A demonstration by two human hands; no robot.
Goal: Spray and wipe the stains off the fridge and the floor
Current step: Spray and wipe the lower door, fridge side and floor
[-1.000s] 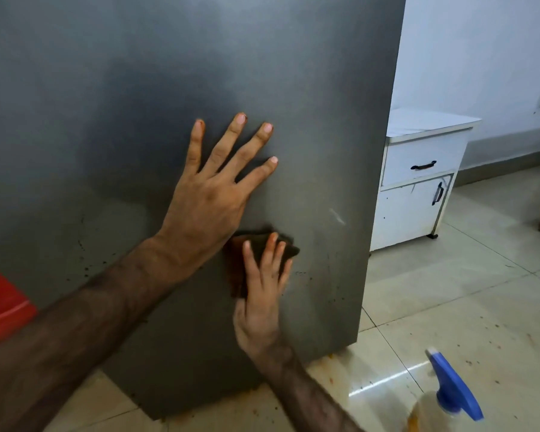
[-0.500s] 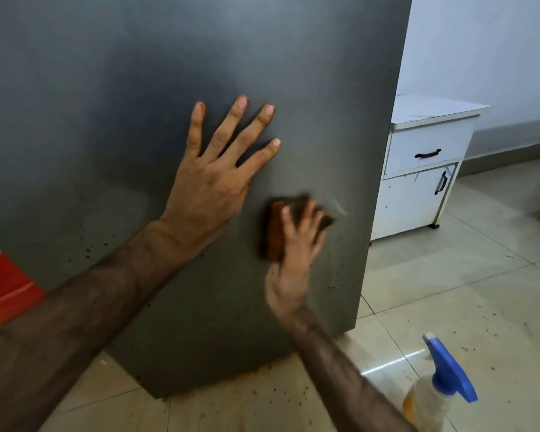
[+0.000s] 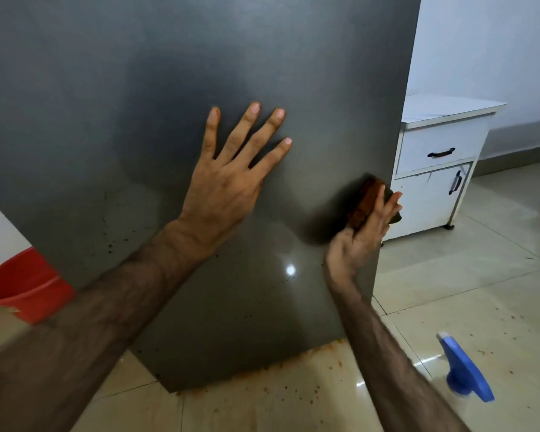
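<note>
Right hand [image 3: 360,235] slid sponge [image 3: 367,202] rightward to fridge [image 3: 169,88] edge (upward too).

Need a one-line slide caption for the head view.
Left hand braced flat on the grey fridge while the right hand presses a sponge near its right edge; spray bottle on the floor.

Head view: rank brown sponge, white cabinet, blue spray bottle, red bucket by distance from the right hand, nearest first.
1. Brown sponge, in the right hand's grip, against the grey fridge's right edge.
2. White cabinet, just right, behind.
3. Blue-topped spray bottle, lower right, on the floor.
4. Red bucket, far left.
</note>
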